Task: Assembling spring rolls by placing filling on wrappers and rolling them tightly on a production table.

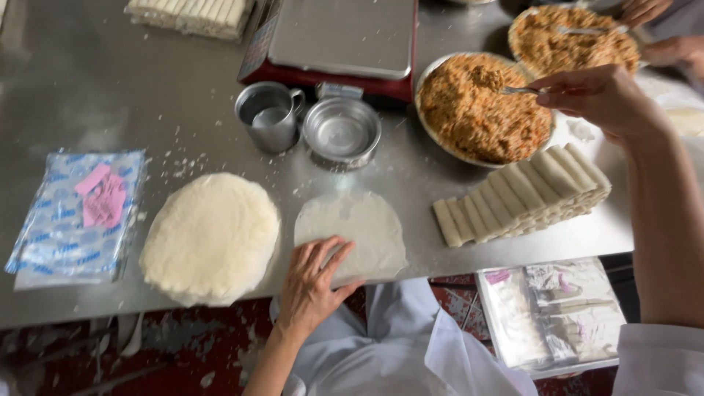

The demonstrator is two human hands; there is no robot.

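Note:
My left hand (pixel 312 282) lies flat, fingers spread, on the near edge of a single round white wrapper (pixel 359 224) on the steel table. My right hand (pixel 605 99) holds a metal spoon (pixel 517 89) carrying a lump of orange-brown filling above a large bowl of the same filling (pixel 477 114). A thick stack of round wrappers (pixel 211 238) sits left of the single sheet. A pile of finished white rolls (pixel 524 194) lies to the right of it.
A steel mug (pixel 270 116) and a small steel bowl (pixel 342 130) stand behind the wrapper. A scale (pixel 341 40) sits at the back, more rolls (pixel 192 15) at the far left, a plastic packet (pixel 77 216) at the left edge. Another person's hands (pixel 664 29) work at a second filling bowl (pixel 572 40).

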